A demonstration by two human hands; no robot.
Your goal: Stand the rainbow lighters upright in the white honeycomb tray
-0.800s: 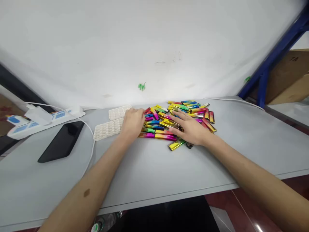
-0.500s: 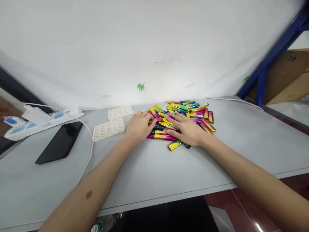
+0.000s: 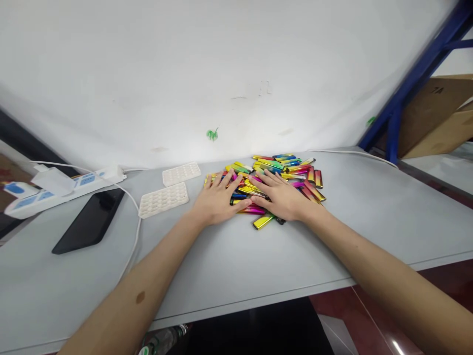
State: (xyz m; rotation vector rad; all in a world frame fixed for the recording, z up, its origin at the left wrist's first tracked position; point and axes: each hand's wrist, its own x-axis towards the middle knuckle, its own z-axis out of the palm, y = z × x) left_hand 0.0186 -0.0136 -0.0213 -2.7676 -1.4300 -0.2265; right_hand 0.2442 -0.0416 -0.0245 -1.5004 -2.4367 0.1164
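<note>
We rest our left hand (image 3: 219, 201) and right hand (image 3: 284, 197) on shiny coloured pieces (image 3: 292, 176), each grip spread wide, holding none

A: Light?
B: Bright, fairly even; source out of shot. White wall (image 3: 166, 64) palest low centre, greyer toward the corners.
A: Glare?
B: Glints on the shiny pieces (image 3: 288, 162), bright streak on red floor (image 3: 380, 330).
A: Shadows?
B: Soft on desk (image 3: 258, 266), dark underneath.
A: Quality?
B: Fine detail slightly soft; wide-angle stretch toward the edges.
</note>
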